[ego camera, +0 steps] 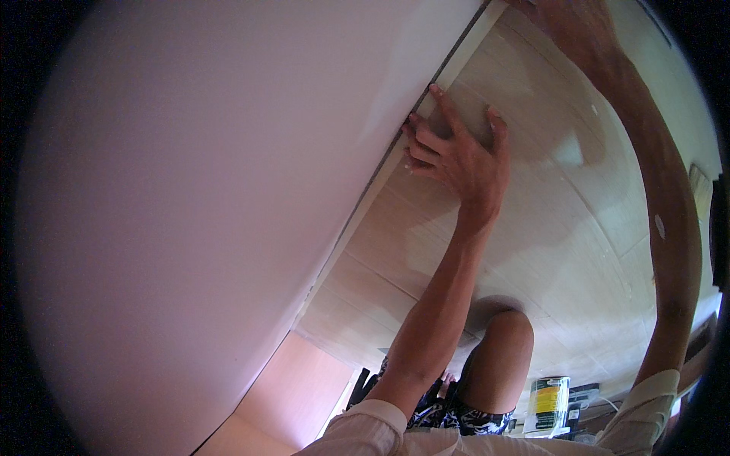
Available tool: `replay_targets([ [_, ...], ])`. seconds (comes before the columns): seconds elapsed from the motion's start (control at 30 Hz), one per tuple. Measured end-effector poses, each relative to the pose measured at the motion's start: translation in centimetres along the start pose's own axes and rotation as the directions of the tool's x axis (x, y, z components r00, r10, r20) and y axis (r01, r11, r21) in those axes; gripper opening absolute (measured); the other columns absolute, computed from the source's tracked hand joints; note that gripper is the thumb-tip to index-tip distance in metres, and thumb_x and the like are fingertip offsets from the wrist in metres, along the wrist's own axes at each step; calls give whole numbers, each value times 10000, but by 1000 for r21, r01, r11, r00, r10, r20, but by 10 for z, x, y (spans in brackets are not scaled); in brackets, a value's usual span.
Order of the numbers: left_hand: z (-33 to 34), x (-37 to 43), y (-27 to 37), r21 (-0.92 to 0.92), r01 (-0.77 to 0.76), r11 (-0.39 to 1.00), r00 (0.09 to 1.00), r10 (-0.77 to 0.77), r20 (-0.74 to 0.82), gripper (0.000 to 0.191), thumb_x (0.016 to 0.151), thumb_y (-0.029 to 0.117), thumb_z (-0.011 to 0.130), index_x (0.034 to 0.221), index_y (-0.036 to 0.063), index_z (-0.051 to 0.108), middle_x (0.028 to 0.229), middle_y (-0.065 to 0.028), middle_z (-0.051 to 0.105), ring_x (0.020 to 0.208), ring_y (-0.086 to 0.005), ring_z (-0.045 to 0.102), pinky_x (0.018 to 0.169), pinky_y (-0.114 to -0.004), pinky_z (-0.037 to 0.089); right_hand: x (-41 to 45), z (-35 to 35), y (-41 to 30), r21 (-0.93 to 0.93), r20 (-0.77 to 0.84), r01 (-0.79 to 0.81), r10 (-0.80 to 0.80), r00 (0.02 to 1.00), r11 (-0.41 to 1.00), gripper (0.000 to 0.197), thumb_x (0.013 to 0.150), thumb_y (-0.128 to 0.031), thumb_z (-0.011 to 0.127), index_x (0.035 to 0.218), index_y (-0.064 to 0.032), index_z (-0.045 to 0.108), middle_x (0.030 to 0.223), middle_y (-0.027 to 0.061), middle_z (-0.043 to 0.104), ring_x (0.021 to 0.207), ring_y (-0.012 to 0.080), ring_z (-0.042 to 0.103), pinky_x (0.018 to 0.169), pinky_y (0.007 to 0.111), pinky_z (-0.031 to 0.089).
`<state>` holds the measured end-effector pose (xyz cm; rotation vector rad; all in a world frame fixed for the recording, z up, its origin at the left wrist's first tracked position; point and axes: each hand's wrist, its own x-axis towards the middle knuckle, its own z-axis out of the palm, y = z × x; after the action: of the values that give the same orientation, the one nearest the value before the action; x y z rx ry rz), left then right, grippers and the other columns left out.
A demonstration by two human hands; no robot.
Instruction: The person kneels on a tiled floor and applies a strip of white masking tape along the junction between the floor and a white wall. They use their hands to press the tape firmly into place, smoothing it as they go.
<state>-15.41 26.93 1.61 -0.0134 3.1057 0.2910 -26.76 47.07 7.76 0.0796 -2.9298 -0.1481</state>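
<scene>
My left hand [465,154] is spread near the dark gap where a large smooth pale panel [217,171] meets a light strip [353,222] along the tiled floor [559,245]. Its fingertips touch the strip at the gap, and pale specks show on the fingers. At the top edge of the view, my right hand [570,17] reaches toward the same seam. Its fingers are partly cut off by the frame, so what they touch is hidden. A pale smear marks the right forearm.
A can with a yellow and green label [548,403] stands on the floor at the lower right, beside dark objects and a white cable [609,403]. My bare knee [505,347] is below the left hand. A peach-coloured surface [296,387] lies at the lower left.
</scene>
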Motion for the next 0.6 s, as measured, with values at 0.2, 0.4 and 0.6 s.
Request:
replay_targets([
  [0.2, 2, 1, 2, 15, -4, 1000, 1000, 4, -22, 792, 971, 611, 550, 1612, 188, 357, 1417, -353, 333, 1322, -500, 295, 1020, -690, 245, -5, 8, 9, 82, -85, 50, -43, 995, 995, 221, 890, -348, 747, 886, -128, 749, 928, 2, 690, 1045, 203, 559, 954, 454, 379],
  [0.4, 1, 8, 12, 17, 78, 997, 997, -77, -18, 714, 990, 596, 521, 1608, 267, 381, 1442, -329, 293, 1375, -562, 248, 1051, -768, 201, 4, 11, 0, 53, -55, 0, 3, 998, 999, 262, 862, -364, 776, 909, -108, 747, 937, 22, 689, 1040, 208, 562, 956, 462, 379],
  [0.6, 6, 8, 15, -19, 72, 997, 997, -73, -36, 694, 1002, 585, 499, 1607, 266, 383, 1457, -362, 249, 1380, -598, 220, 1038, -818, 174, 3, 2, -7, -13, -21, -15, 15, 1000, 1000, 262, 858, -362, 774, 926, -111, 740, 939, 25, 689, 1051, 211, 562, 953, 463, 387],
])
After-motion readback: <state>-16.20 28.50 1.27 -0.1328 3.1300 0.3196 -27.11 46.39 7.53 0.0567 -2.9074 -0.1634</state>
